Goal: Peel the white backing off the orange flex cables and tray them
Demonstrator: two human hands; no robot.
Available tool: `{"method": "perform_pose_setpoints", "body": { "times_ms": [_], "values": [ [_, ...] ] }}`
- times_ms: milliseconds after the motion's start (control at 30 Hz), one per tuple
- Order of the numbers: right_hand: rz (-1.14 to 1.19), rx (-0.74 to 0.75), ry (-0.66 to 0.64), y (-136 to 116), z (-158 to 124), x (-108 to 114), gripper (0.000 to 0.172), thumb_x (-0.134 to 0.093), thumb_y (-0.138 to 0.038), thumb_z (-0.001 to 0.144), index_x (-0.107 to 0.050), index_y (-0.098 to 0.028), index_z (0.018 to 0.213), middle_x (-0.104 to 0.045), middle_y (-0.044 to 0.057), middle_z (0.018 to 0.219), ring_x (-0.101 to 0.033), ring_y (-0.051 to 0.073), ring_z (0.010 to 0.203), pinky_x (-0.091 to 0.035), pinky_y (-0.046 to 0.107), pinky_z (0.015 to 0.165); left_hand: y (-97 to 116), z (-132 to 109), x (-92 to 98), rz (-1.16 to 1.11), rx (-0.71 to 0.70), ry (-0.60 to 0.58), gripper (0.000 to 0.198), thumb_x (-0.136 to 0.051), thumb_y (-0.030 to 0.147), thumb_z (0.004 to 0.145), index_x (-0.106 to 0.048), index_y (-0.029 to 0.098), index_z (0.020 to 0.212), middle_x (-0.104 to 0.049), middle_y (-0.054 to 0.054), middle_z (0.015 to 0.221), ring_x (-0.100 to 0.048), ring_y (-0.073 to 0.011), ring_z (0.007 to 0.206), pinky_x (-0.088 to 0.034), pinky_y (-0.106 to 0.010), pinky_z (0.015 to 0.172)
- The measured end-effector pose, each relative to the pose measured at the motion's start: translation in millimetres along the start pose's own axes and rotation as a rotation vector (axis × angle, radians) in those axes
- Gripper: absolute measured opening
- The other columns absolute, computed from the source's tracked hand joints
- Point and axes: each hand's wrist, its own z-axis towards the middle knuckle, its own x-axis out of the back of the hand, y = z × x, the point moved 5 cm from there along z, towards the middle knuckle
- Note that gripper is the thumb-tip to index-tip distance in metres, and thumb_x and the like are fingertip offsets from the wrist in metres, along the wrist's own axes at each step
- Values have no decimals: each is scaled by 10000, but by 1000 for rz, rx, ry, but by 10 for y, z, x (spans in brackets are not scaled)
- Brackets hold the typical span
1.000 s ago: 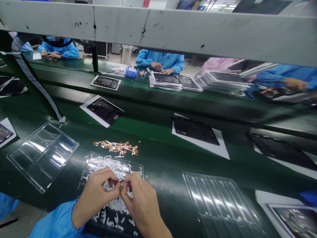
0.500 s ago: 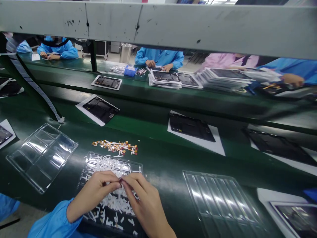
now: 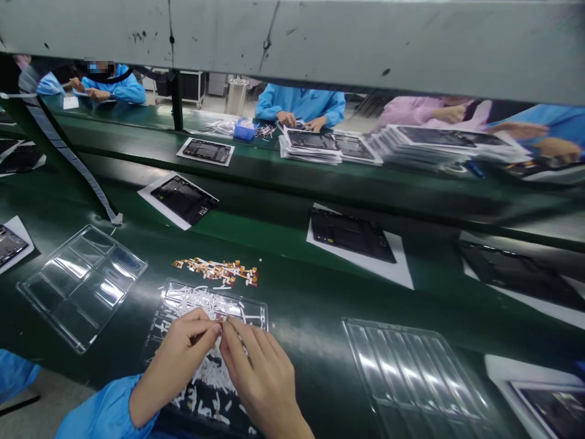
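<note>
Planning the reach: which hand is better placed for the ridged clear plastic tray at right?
Right hand, likely: it lies nearer the ridged clear plastic tray than the left hand.

A bright blue sleeve (image 3: 103,417) lies beside the glossy dark green worktop (image 3: 311,305). White strips (image 3: 192,300) fill a clear tray (image 3: 264,317), near orange-and-white bits (image 3: 214,271). Black panels (image 3: 351,238) sit on white sheets (image 3: 402,274), below a grey beam (image 3: 292,42) flecked with black.
</note>
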Motion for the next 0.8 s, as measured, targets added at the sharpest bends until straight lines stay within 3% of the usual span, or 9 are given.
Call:
{"method": "perform_pose_setpoints", "body": {
  "times_ms": [133, 267, 400, 500, 600, 700, 800],
  "values": [
    [38, -90, 71, 10, -3, -33, 167, -627, -112, 942, -704, -147, 1086, -724, 127, 935, -716, 261, 811, -578, 386, 715, 48, -15, -2, 36, -40, 30, 405, -461, 322, 1041, -642, 181, 707, -564, -28, 773, -572, -188, 761, -428, -288, 700],
    [59, -147, 89, 23, 73, -82, 137, -569, -89, 933, -666, -155, 1003, -681, 118, 908, -679, 258, 842, -587, 384, 739, 78, -29, 1, 76, -97, -18, 337, -469, 273, 1044, -696, 190, 809, -608, -31, 834, -604, -183, 803, -441, -284, 740],
    [147, -225, 82, 137, 123, 0, 138, -494, -88, 917, -589, -187, 931, -639, 107, 921, -660, 235, 816, -572, 353, 704, 36, -71, 180, 156, -82, -43, 337, -500, 273, 1033, -732, 201, 799, -638, -23, 817, -613, -177, 772, -438, -274, 701],
    [290, -257, -77, 267, 24, 8, 129, -474, -120, 955, -557, -205, 905, -623, 78, 885, -658, 206, 762, -543, 307, 657, -48, -171, 564, 194, -37, -5, 283, -563, 300, 1000, -783, 228, 838, -701, -32, 840, -648, -191, 777, -466, -275, 703],
    [350, -235, -253, 348, -177, -114, 228, -442, -158, 1020, -518, -231, 818, -587, 15, 727, -635, 177, 627, -506, 270, 573, -167, -303, 1126, 234, 71, 111, 217, -641, 364, 948, -815, 264, 864, -756, -31, 892, -688, -211, 817, -512, -282, 754],
    [326, -242, -284, 433, -293, -265, 255, -341, -93, 1004, -567, -210, 983, -658, 77, 919, -695, 201, 740, -554, 292, 635, -300, -375, 1651, 231, 255, 196, 227, -695, 430, 882, -825, 244, 881, -784, -29, 832, -711, -233, 787, -540, -262, 671],
    [257, -206, -334, 579, -204, -420, 337, -333, -54, 964, -566, -184, 1170, -653, 118, 1096, -705, 231, 855, -585, 350, 724, -366, -350, 2019, 107, 359, 214, 324, -623, 435, 911, -809, 174, 965, -794, 1, 898, -734, -225, 854, -527, -218, 649]
  ]
}}
